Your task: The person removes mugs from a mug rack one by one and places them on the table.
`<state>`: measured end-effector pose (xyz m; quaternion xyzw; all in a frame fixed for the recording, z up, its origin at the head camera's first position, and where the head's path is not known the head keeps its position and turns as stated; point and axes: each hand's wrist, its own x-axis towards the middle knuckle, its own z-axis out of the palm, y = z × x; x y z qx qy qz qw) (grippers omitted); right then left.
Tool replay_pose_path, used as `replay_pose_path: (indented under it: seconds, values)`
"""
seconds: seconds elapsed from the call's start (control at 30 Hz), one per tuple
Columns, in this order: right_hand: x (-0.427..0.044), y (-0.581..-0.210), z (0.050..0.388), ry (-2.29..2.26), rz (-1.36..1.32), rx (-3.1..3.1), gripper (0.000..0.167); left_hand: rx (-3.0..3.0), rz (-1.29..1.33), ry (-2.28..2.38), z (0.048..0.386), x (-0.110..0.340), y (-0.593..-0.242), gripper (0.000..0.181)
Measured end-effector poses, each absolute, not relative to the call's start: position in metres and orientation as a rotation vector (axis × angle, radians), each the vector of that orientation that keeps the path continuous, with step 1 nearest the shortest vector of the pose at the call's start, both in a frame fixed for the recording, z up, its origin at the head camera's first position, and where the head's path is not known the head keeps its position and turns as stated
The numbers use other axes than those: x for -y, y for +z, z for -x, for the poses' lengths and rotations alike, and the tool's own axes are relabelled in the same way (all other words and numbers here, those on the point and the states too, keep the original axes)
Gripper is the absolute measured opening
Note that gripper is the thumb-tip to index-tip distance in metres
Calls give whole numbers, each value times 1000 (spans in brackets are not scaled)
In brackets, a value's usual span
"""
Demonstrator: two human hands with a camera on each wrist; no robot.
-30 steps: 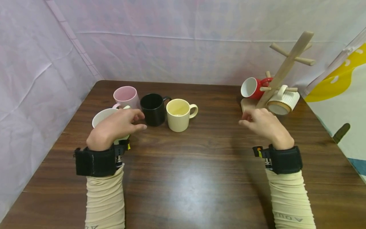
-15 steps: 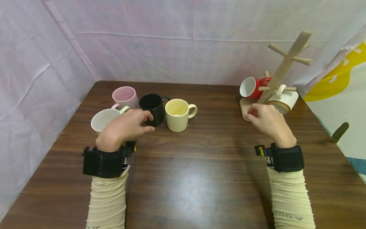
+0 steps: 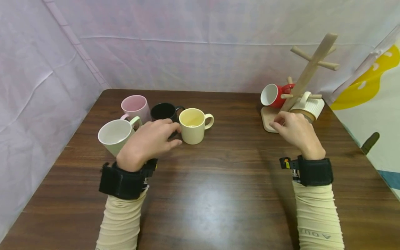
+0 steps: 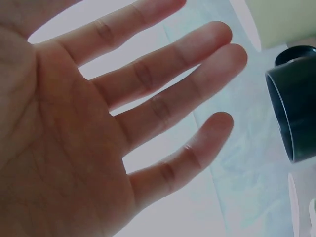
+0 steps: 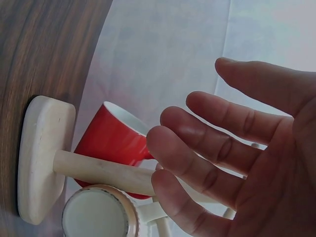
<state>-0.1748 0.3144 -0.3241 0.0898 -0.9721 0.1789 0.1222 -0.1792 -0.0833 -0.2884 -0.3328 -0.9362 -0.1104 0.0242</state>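
My left hand [image 3: 150,142] hovers in front of the black mug [image 3: 163,111], partly covering it, with its fingertips close to the yellow mug [image 3: 191,134]. Its fingers are spread and hold nothing in the left wrist view, where the black mug [image 4: 301,108] appears at the right edge. Over the front of the wooden mug tree's base [image 3: 268,119] hangs my right hand [image 3: 298,133], fingers relaxed and nothing in them. A red mug [image 3: 273,96] and a white ribbed mug [image 3: 314,106] hang on the tree's lower pegs, both also visible in the right wrist view.
A pink mug [image 3: 137,106] and a pale green-handled white mug [image 3: 115,134] stand at the left of the brown wooden table [image 3: 218,194]. The mug tree's upper pegs [image 3: 328,65] stick out at the back right. A pale cloth [image 3: 187,52] hangs behind the table.
My left hand has moved right, from over the white mug to beside the yellow mug, uncovering the white mug. The right hand has shifted slightly. The mugs keep their places.
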Motion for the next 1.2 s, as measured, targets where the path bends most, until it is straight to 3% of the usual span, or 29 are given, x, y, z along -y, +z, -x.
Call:
replay_pose_path:
  seconds: [0.4, 0.9, 1.2]
  values:
    - [-320, -328, 176, 532, -226, 2811, 19, 2809, 1113, -283, 175, 72, -291, 25]
    - [-329, -336, 179, 627, 45, 2695, 31, 2774, 1181, -266, 170, 64, -292, 24]
    - [-330, -346, 184, 681, 197, 2500, 30, 2717, 1230, -233, 166, 59, -293, 24]
